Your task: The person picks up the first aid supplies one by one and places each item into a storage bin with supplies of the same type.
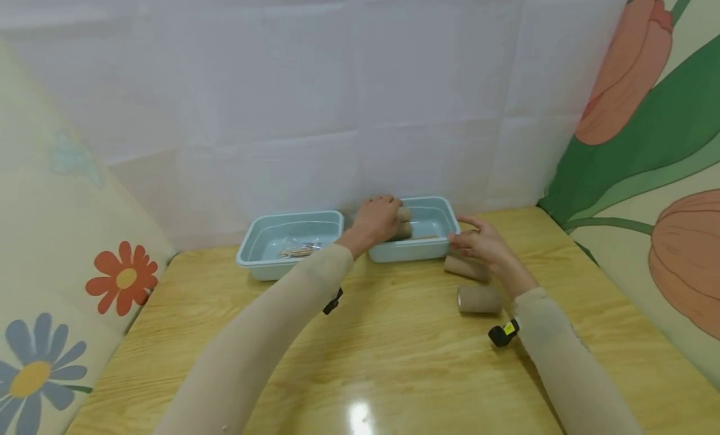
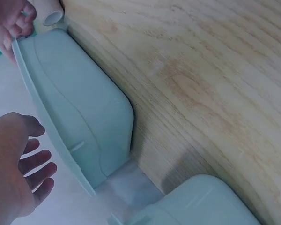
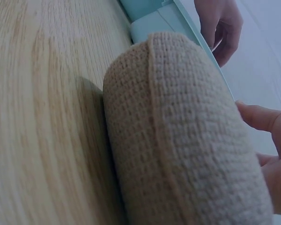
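Observation:
My left hand is over the left part of the right-hand light-blue bin, beside beige bandage rolls lying inside. In the left wrist view its fingers are spread and loosely bent, with nothing visible between them. At the bin's right end, my right hand touches the rim with its fingertips. Two more rolls lie on the table near that hand: one bandage roll by the bin's corner, another bandage roll nearer me. A woven beige bandage roll fills much of the right wrist view.
Left of that bin stands a second light-blue bin, holding a clear packet of thin sticks. Both bins stand at the back of the wooden table, against a white sheet. Painted walls flank the table.

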Demonstrator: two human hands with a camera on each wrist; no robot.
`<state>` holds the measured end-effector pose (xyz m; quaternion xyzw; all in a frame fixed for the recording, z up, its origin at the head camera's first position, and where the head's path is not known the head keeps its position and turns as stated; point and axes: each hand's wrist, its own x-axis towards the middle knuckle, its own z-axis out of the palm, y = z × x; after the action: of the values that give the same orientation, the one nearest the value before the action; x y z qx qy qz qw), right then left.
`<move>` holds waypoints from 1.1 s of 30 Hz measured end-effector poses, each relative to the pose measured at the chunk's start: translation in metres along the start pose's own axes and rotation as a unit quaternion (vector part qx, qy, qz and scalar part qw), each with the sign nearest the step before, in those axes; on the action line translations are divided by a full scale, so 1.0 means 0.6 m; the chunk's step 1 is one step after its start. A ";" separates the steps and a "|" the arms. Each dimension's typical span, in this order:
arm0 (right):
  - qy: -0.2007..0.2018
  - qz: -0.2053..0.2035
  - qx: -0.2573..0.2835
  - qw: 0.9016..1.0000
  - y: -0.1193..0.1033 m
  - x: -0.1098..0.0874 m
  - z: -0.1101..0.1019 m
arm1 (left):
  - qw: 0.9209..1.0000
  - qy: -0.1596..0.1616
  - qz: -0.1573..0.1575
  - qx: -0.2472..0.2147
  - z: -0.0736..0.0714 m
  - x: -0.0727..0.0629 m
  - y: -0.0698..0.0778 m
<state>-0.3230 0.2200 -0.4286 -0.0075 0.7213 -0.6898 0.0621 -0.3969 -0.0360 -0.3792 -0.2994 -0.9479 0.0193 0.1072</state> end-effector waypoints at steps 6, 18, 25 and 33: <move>0.006 -0.001 0.005 1.000 0.000 0.005 0.001 | 1.000 0.021 0.016 -0.006 -0.008 -0.009 0.005; -0.002 0.003 0.011 1.000 -0.005 0.012 0.015 | 0.983 0.137 0.111 -0.052 -0.034 -0.074 0.044; -0.001 -0.004 0.004 1.000 -0.007 0.011 0.011 | 0.980 0.115 0.139 -0.081 -0.035 -0.108 0.090; -0.001 -0.005 -0.002 1.000 -0.011 0.009 0.009 | 0.983 0.080 0.133 -0.102 -0.018 -0.138 0.119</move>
<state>-0.3280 0.2136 -0.4227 -0.0113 0.7228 -0.6884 0.0594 -0.2882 -0.0249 -0.3916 -0.4324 -0.8851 -0.0880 0.1482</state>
